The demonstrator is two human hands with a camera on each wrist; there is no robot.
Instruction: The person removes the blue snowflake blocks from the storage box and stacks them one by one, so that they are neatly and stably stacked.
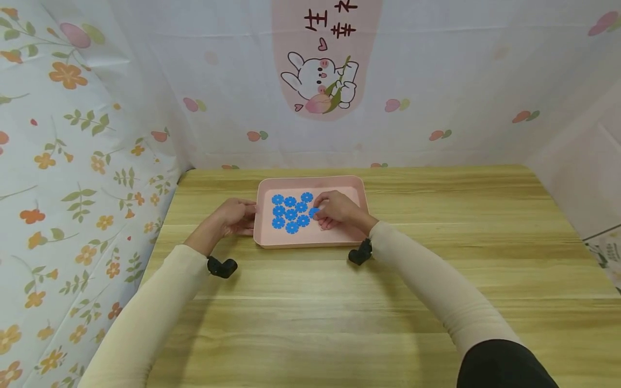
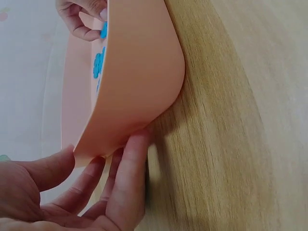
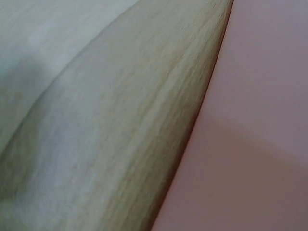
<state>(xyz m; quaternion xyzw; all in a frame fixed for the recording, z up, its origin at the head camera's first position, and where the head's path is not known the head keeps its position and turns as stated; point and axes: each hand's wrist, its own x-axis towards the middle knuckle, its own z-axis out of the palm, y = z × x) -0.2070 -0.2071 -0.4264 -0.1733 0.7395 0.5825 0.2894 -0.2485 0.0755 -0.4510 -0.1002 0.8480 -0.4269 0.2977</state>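
A pink rectangular tray [image 1: 346,186] lies on the table with several blue notched, flower-shaped discs [image 1: 290,214] grouped in its left half. At the tray's left end my left hand [image 1: 236,216] holds the side. In the left wrist view, the thumb [image 2: 53,168] meets the rim and the fingers [image 2: 130,168] touch the outer wall. Over the tray's middle, my right hand [image 1: 338,209] pinches one blue disc [image 1: 314,213] at the right of the group. The right wrist view shows only the tray's outer wall [image 3: 255,120] and the tabletop, with no fingers visible.
A wood-grain table [image 1: 301,312] extends around the tray. Behind it hangs a white printed cloth [image 1: 218,70] with a rabbit picture; a floral cloth [image 1: 77,178] covers the left side. Black wrist cameras [image 1: 222,267] sit on both wrists.
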